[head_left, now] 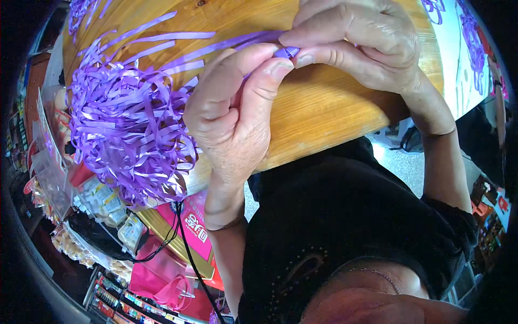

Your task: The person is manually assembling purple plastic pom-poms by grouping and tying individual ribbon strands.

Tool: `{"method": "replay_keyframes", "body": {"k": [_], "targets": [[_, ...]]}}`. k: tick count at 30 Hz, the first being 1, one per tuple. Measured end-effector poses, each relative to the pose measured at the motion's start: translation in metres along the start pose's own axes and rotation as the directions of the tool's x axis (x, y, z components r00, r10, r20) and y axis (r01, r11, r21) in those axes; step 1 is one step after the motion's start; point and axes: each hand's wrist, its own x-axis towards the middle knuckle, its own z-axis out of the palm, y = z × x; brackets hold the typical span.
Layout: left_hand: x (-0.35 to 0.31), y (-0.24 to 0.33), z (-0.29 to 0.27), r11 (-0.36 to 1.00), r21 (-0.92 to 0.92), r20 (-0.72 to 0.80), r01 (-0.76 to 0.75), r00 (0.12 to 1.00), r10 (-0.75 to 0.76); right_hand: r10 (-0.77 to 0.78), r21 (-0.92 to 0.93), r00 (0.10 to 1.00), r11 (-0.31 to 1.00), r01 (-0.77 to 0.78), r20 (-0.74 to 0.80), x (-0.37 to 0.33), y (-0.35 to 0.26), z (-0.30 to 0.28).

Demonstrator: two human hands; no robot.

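Note:
Above the wooden table, a purple ribbon (286,52) shows as a small folded piece between my fingertips. My left hand (237,102) pinches it between thumb and forefinger, palm side partly toward me. From the other side, my right hand (359,46) closes thumb and forefinger at the fold's right end. Flat purple ribbon strips (226,46) stretch leftward behind my left hand; whether they join the folded piece is hidden. Left of my left hand lies a large tangled heap of purple ribbon strips (129,119), spilling over the table's edge.
The round wooden table (334,108) ends close to my body. More purple ribbon (472,48) lies on a white surface at the far right. Below the table's left side are black cables (186,237), a pink bag (156,283) and clear plastic packages (108,202).

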Motion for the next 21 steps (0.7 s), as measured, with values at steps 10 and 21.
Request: {"method": "replay_keyframes", "body": {"k": [10,21], "targets": [[0.002,0.002,-0.010,0.899,0.342,0.253,-0.272,0.949,0.191,0.054,-0.121,0.994,0.992,-0.042,0.095,0.000,-0.014,-0.008],[0.008,-0.007,0.001,0.841,0.291,0.407,-0.456,0.854,0.323,0.421,0.405,0.829,0.730,-0.550,0.367,-0.002,-0.005,-0.021]]}}
